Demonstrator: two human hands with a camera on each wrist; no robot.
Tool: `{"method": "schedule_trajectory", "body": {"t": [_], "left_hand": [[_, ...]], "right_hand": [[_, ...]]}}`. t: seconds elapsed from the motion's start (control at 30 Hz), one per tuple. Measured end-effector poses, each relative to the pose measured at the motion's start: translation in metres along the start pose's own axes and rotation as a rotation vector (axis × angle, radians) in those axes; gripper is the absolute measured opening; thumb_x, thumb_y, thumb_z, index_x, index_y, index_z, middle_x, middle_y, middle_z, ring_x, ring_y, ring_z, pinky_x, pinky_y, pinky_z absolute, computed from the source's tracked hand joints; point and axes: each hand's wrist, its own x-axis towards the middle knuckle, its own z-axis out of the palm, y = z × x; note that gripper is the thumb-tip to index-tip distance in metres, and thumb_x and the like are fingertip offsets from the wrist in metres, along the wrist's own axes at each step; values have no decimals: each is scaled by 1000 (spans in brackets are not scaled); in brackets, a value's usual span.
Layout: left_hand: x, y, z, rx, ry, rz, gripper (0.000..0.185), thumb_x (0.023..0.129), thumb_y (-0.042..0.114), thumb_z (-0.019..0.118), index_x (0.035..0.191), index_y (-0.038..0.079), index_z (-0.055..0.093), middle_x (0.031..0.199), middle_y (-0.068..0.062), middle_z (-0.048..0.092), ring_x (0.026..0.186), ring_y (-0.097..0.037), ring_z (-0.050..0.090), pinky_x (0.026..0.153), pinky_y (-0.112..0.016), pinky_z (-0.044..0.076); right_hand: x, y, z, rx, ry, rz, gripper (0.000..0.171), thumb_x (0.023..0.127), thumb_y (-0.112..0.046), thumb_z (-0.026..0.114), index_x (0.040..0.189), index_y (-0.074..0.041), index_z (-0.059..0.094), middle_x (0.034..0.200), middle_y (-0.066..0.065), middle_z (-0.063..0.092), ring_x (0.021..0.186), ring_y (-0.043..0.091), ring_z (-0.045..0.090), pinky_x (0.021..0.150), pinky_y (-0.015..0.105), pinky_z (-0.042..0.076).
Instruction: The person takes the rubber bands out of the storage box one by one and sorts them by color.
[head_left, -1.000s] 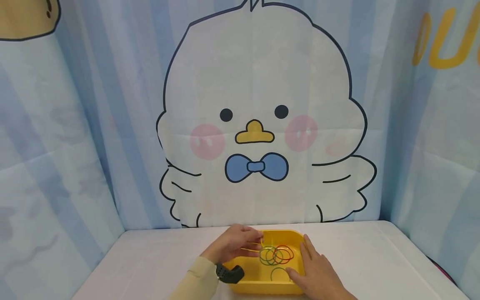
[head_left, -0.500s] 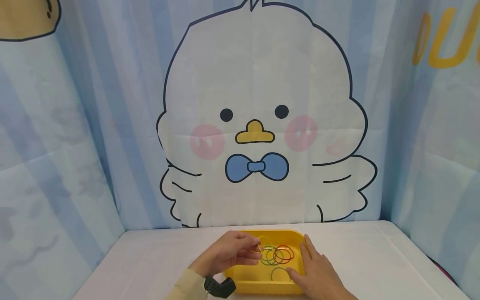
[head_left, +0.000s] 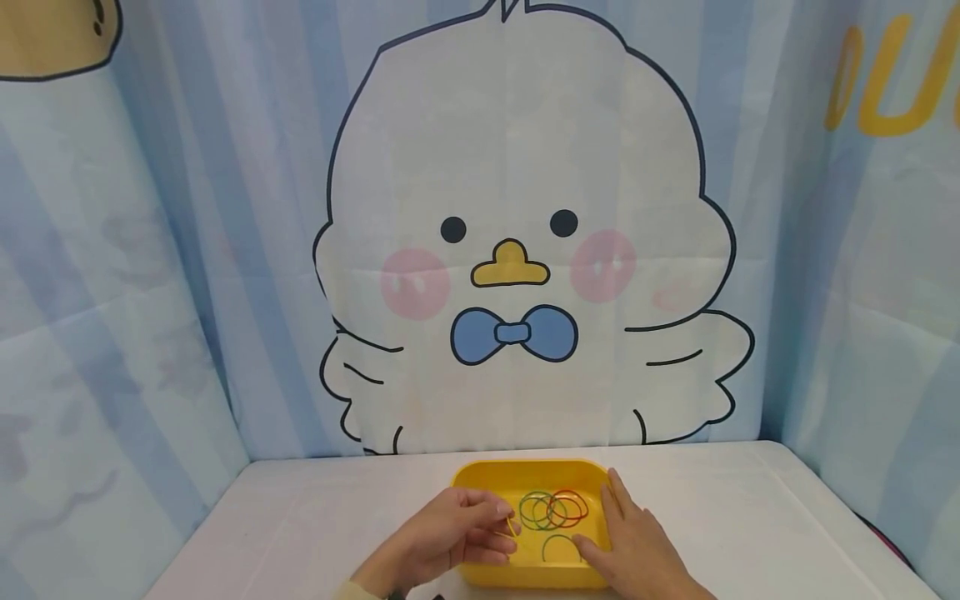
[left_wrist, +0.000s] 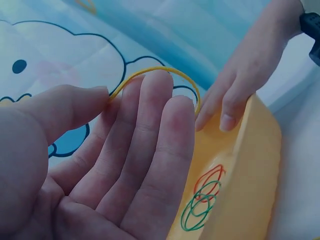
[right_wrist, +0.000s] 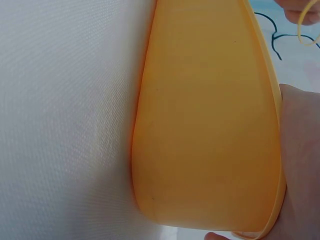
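Observation:
My left hand (head_left: 461, 529) pinches a yellow rubber band (left_wrist: 162, 68) between thumb and index finger. In the left wrist view, the band arches over the tips of the other fingers, which stretch upward. The hand is above the left front part of a yellow tray (head_left: 495, 577). My right hand (head_left: 637, 542) rests at the tray's right front corner, fingers extended along the right rim and thumb reaching inside. Green rubber bands (head_left: 534, 528) overlap red rubber bands (head_left: 585, 510) on the tray floor. A single green band (head_left: 558, 536) lies nearer the front wall, partly hidden.
A white table (head_left: 300, 517) surrounds the tray. Behind it hangs a pale blue curtain (head_left: 277, 250) printed with a cartoon bird. The tray's outer wall (right_wrist: 210, 115) fills much of the right wrist view.
My left hand has drawn back toward me from the far left part of the tray. Earlier, yellow strands crossed its fingers; now the band is between thumb and index finger. My right hand stays put.

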Motion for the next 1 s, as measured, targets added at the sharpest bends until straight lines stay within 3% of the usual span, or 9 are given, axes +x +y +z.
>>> {"method": "schedule_trajectory", "body": {"t": [0.2, 0.57, 0.77, 1.0], "left_hand": [[-10, -10, 1, 9, -16, -1, 30, 96, 28, 63, 112, 3, 67, 96, -5, 75, 78, -9, 73, 77, -26, 60], [-25, -32, 2, 62, 34, -92, 32, 92, 33, 68, 109, 7, 71, 94, -3, 76, 76, -8, 72, 77, -22, 59], [-24, -46, -3, 147, 44, -151, 38, 90, 41, 68, 110, 9, 70, 96, -2, 76, 80, -11, 70, 84, -28, 59], [-20, -63, -12, 254, 89, -199, 32, 91, 38, 68, 106, 10, 71, 90, 0, 73, 75, -11, 66, 76, -25, 58]], "right_hand": [[1, 0, 1, -7, 3, 9, 100, 83, -62, 63, 148, 9, 34, 164, 24, 12, 127, 47, 48, 108, 67, 36], [3, 0, -1, -2, -3, -1, 99, 85, -59, 63, 148, 11, 33, 163, 26, 14, 122, 44, 51, 107, 66, 37], [3, 1, 0, 0, 1, 1, 99, 85, -59, 63, 147, 12, 34, 162, 27, 15, 121, 43, 52, 106, 66, 38], [2, 1, 1, -1, 1, -11, 99, 85, -59, 62, 147, 12, 33, 162, 27, 15, 122, 43, 52, 107, 66, 38]]}}
